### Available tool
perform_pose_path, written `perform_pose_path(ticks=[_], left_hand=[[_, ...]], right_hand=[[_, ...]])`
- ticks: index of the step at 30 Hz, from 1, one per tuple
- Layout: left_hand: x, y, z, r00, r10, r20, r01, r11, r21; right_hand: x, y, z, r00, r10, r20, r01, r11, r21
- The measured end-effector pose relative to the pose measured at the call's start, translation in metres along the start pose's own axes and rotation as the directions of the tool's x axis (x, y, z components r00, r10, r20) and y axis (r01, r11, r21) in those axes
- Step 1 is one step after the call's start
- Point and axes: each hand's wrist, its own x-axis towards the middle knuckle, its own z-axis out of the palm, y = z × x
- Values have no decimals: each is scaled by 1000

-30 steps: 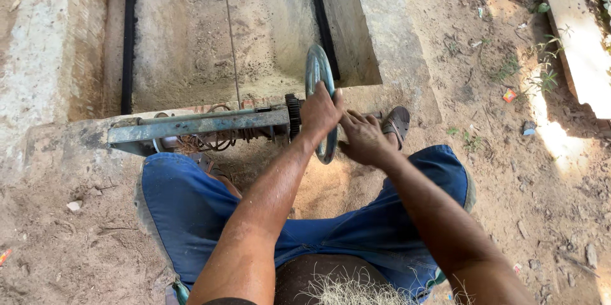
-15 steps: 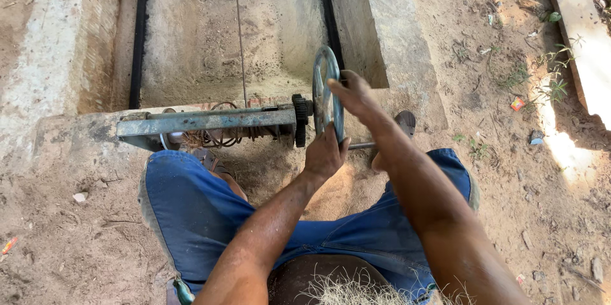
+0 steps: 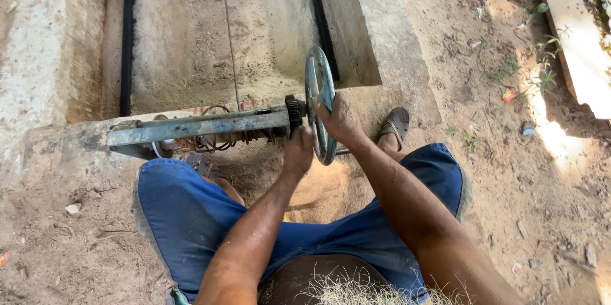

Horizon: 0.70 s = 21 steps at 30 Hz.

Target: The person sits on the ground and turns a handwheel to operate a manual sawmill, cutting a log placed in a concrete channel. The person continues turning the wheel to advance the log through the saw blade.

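Blue-grey metal, worn and dusty: that is the handwheel (image 3: pixel 319 104) standing on edge at the centre of the frame, and both hands are on it. The left hand (image 3: pixel 299 150) grips the lower near part of the rim, fingers clenched around it, knuckles towards the camera. The right hand (image 3: pixel 340 121) is clamped on the rim just right of that, a little higher, its fingers wrapped over the edge of the wheel. The two hands sit close together, nearly touching.

Just left of the wheel is a small black toothed gear (image 3: pixel 294 113), touching the end of a long grey-blue metal bar (image 3: pixel 197 127) that runs off to the left of the frame. Under the bar hangs a tangle of rusty wire (image 3: pixel 210 142). Behind it all, filling the upper half of the frame, lies a long concrete trough (image 3: pixel 184 37) with black strips along both inner sides and a thin line running down its middle.

The person sits low on the sandy ground (image 3: pixel 528 203), knees apart in blue shorts (image 3: pixel 191 216), the right foot in a dark sandal (image 3: pixel 396 123) just right of the wheel. At the upper right lies a pale wooden plank (image 3: pixel 573 31) in a patch of sun.
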Motion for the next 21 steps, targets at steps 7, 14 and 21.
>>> perform_pose_path(ticks=[7,14,21], left_hand=[[52,53,-17,962,235,-142,-223,970,96],[102,112,-21,988,147,-50,-123,935,334],[120,113,4,995,98,-26,-73,869,490]], right_hand=[[-23,-18,-2,818,430,382,-575,637,514],[-52,-27,-1,835,438,333,-550,658,514],[-63,-31,-6,664,477,576,-731,575,367]])
